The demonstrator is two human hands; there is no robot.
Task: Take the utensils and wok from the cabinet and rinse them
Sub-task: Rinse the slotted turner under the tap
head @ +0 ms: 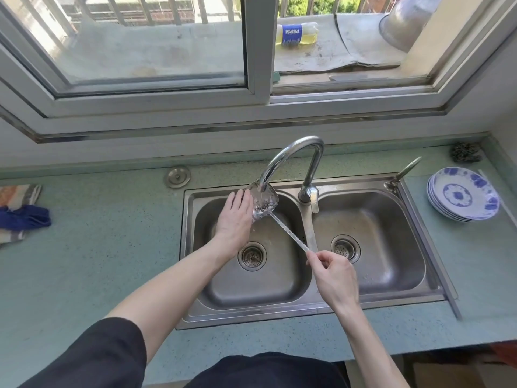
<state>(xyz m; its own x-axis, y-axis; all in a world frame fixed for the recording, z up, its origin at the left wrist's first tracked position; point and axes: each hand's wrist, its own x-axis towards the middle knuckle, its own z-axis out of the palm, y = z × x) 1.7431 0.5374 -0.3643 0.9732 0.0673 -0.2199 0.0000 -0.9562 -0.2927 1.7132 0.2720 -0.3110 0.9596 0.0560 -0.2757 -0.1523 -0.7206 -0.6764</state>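
- Holding a slotted metal spatula [264, 203] over the left basin of the double sink [305, 309], its perforated blade sitting right under the faucet [291, 161] spout, water running onto it.
- Pinching the end of the spatula's long thin handle with the right hand [333, 278], fingers and thumb curled round it, above the divider between the two basins.
- Laying the left hand [235, 217] flat against the left side of the blade, fingers straight and together, touching the metal, not gripping.
- Slanting the handle from the blade down and right toward the right hand.
- Resting on the counter [112, 247] at the far right, well apart from the sink: a stack of blue-and-white plates [463, 194], with a steel scouring pad [465, 153] behind it near the wall.
- Lying at the counter's left edge: a blue cloth [23, 218] on a striped towel.
- Lying on its side on the ledge outside the window: a Pepsi bottle [296, 34] of yellowish liquid, beside an upturned metal basin [405, 21].
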